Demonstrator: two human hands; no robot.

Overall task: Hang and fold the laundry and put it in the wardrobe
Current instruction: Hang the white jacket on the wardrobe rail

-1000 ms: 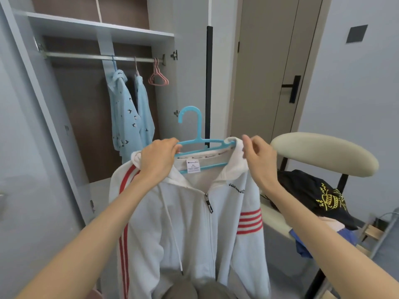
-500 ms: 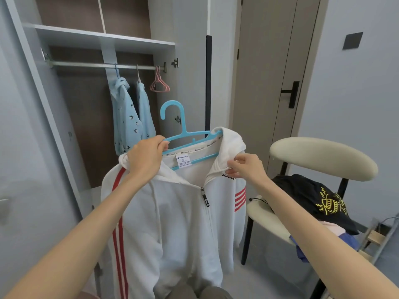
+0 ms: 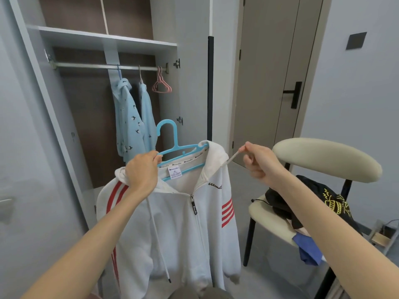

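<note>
Both hands are closed on something. The left hand (image 3: 142, 171) is curled round the left arm of the hanger (image 3: 172, 145) and the bunched shoulder of the hoodie (image 3: 179, 223). The right hand (image 3: 259, 160) pinches the end of a drawstring (image 3: 232, 158) between thumb and forefinger, its other fingers curled in, with the cord pulled straight out from the hoodie's collar. Behind the hoodie and to its left stands the open wardrobe (image 3: 108, 37). Its rail (image 3: 86, 65) runs above the hoodie, with open rail left of two blue shirts (image 3: 129, 117) and pink hangers (image 3: 161, 84) at the right end. Right of the hoodie is a chair (image 3: 323, 158), near the sleeve but apart from it, with dark clothes (image 3: 280, 201) piled on the seat. The hoodie is white with red stripes on both sleeves and zipped up to the chest. Its neck sits over the blue hanger, whose hook stands free above the collar, and the second drawstring hangs down the front.
</note>
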